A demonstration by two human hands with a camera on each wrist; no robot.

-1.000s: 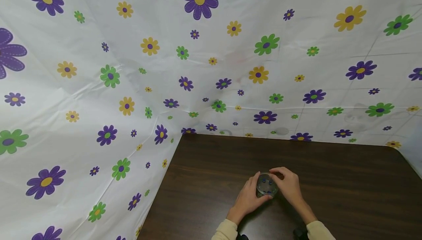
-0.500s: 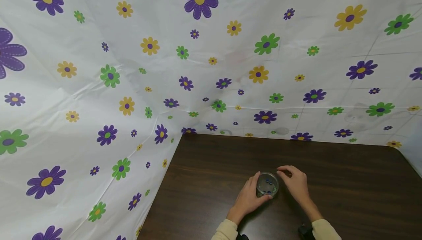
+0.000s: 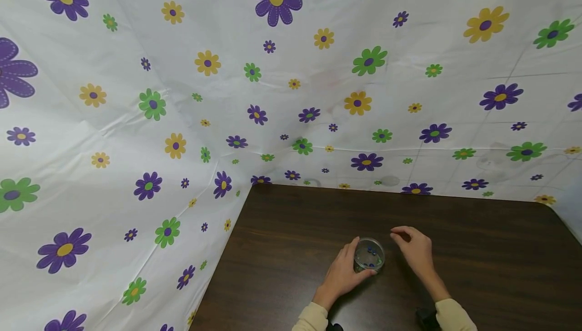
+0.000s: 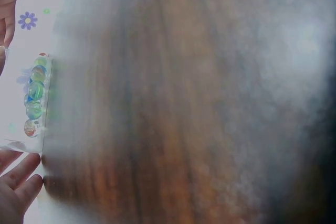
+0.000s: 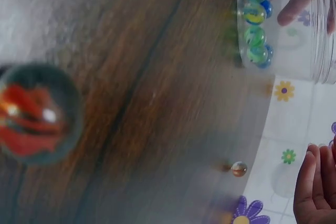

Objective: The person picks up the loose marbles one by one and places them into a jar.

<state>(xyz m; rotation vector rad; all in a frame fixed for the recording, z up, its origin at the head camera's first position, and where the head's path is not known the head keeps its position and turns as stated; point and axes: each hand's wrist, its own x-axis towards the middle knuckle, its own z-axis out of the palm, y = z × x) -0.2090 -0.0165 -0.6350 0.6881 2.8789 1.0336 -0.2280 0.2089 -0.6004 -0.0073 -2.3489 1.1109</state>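
Observation:
My left hand point(image 3: 341, 270) holds a clear round jar point(image 3: 362, 257) on the table, fingers and thumb around its side. Green, blue and swirled marbles point(image 5: 254, 14) lie at the bottom of the jar, as the right wrist view shows. My right hand point(image 3: 416, 252) is in the air just right of the jar, fingers loosely bent with thumb and index close together. No object shows between them. Close to the right wrist camera sits a red-and-clear marble point(image 5: 39, 114). Farther off, a small brownish marble point(image 5: 239, 169) rests on the table.
The dark wood-grain table point(image 3: 295, 220) has a rounded far right corner. White sheeting point(image 3: 109, 119) printed with purple, green and yellow flowers hangs behind the table and along its left side.
My right hand has drawn away from the jar's rim toward the right. A green marble now shows near the jar's right side. My left hand and the jar stay put.

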